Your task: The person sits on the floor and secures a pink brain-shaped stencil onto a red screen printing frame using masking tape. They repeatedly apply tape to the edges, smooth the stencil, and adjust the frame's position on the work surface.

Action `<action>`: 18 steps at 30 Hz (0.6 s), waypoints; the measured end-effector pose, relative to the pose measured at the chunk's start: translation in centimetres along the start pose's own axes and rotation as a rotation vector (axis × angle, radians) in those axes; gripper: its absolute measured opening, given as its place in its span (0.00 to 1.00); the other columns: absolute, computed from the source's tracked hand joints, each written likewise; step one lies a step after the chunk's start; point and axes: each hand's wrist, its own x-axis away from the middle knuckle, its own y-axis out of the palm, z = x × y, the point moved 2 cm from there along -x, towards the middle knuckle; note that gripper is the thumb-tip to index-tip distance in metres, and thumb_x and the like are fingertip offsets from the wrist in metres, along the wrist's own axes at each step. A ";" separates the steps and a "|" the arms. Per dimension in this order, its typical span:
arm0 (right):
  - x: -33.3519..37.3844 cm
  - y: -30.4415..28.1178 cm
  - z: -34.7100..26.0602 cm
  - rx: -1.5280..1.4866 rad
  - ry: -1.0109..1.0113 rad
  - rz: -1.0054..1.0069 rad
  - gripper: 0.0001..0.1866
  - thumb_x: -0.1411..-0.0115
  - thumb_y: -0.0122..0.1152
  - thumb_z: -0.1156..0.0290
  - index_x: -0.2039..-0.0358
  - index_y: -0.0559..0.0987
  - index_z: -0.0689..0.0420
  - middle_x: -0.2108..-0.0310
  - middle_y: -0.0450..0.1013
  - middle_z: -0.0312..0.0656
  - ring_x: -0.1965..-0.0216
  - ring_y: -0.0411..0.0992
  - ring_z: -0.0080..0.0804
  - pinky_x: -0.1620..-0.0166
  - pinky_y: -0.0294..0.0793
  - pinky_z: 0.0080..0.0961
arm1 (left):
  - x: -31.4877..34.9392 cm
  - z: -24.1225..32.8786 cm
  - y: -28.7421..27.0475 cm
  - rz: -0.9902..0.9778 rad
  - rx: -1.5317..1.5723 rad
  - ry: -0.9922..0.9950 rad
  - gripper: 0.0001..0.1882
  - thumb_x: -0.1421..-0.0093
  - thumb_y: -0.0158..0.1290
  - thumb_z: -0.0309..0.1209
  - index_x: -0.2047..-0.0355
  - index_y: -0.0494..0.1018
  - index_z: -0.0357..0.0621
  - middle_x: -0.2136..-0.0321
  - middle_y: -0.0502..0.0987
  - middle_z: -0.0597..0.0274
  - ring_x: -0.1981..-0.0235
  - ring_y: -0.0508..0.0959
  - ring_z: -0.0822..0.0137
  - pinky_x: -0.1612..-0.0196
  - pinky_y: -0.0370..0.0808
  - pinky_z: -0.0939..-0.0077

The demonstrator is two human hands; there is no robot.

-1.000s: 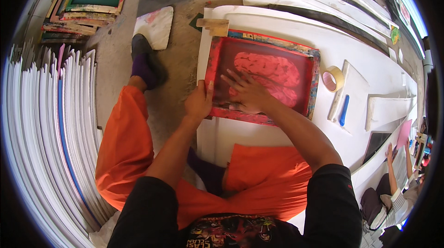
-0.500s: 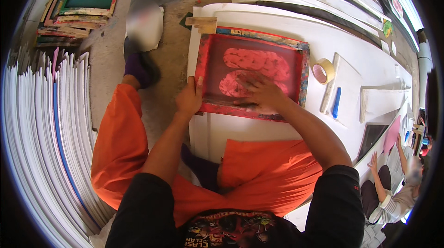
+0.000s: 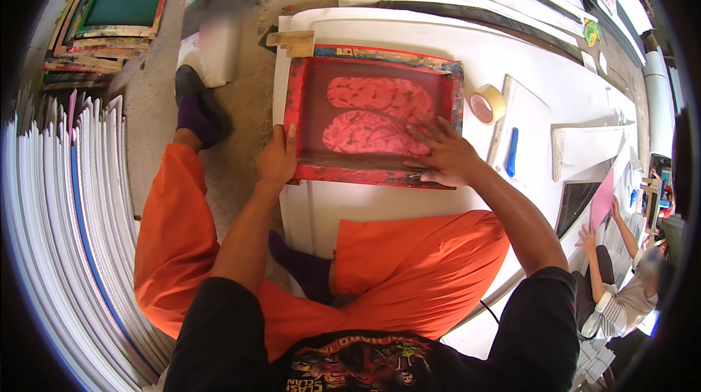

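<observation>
A red-edged screen-printing frame lies flat on a white board in front of me. On its dark mesh show two pink, sole-shaped patterns, the upper one and the lower one. My left hand is closed around the frame's left edge near the lower corner, thumb on top. Toward the mesh's lower right, my right hand rests with fingers spread, touching the right end of the lower pattern. Its palm covers part of the frame's right side. A small wooden block sits at the frame's upper left corner.
Right of the frame are a tape roll and a blue-handled tool. Stacked sheets stand at far left, with green-meshed frames beyond. Another person works at far right, holding a pink sheet.
My right hand has slid rightward over the mesh, uncovering more of the lower pattern. My left hand keeps its hold on the frame. The whole view has shifted slightly.
</observation>
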 end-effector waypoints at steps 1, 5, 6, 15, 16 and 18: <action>-0.5 0.5 -0.5 -0.027 -0.022 0.010 0.26 0.34 0.52 0.33 0.41 0.82 0.24 0.20 0.48 0.37 0.19 0.40 0.45 0.21 0.42 0.54 | 0.0 -0.1 0.2 0.000 -0.001 0.005 0.29 0.24 0.30 0.60 0.49 0.65 0.47 0.63 0.83 0.38 0.60 0.82 0.32 0.58 0.74 0.39; -1.3 1.9 -0.4 -0.057 -0.097 0.041 0.26 0.34 0.51 0.33 0.41 0.82 0.24 0.20 0.47 0.37 0.19 0.40 0.45 0.21 0.41 0.54 | -0.2 -0.9 0.6 0.022 -0.031 0.018 0.30 0.24 0.30 0.61 0.49 0.65 0.47 0.62 0.82 0.37 0.59 0.82 0.32 0.58 0.74 0.38; -1.1 1.7 -0.2 -0.042 -0.113 0.049 0.26 0.33 0.51 0.33 0.41 0.82 0.24 0.20 0.47 0.37 0.19 0.39 0.46 0.21 0.40 0.54 | -0.3 -0.8 0.5 0.038 -0.043 0.020 0.30 0.24 0.30 0.61 0.49 0.65 0.47 0.62 0.82 0.37 0.59 0.82 0.32 0.58 0.74 0.38; 3.5 -1.3 2.2 0.056 -0.016 -0.193 0.28 0.33 0.51 0.33 0.42 0.84 0.31 0.22 0.53 0.35 0.19 0.39 0.40 0.19 0.36 0.52 | -0.4 -1.3 0.6 0.070 -0.048 -0.008 0.31 0.25 0.36 0.62 0.45 0.68 0.47 0.59 0.83 0.43 0.57 0.82 0.36 0.55 0.75 0.42; 3.3 -1.6 2.1 0.079 -0.001 -0.174 0.29 0.34 0.53 0.33 0.44 0.85 0.34 0.24 0.57 0.37 0.20 0.41 0.40 0.20 0.38 0.52 | -0.2 -1.0 0.3 0.259 -0.114 0.085 0.31 0.27 0.41 0.62 0.45 0.69 0.47 0.57 0.82 0.44 0.55 0.81 0.38 0.54 0.75 0.44; 3.2 -2.0 1.6 0.125 0.037 -0.140 0.31 0.36 0.56 0.32 0.48 0.87 0.42 0.28 0.64 0.39 0.21 0.47 0.40 0.21 0.42 0.53 | 0.7 -0.2 0.0 0.633 -0.239 0.274 0.32 0.31 0.51 0.60 0.44 0.72 0.46 0.54 0.81 0.48 0.52 0.80 0.43 0.52 0.76 0.48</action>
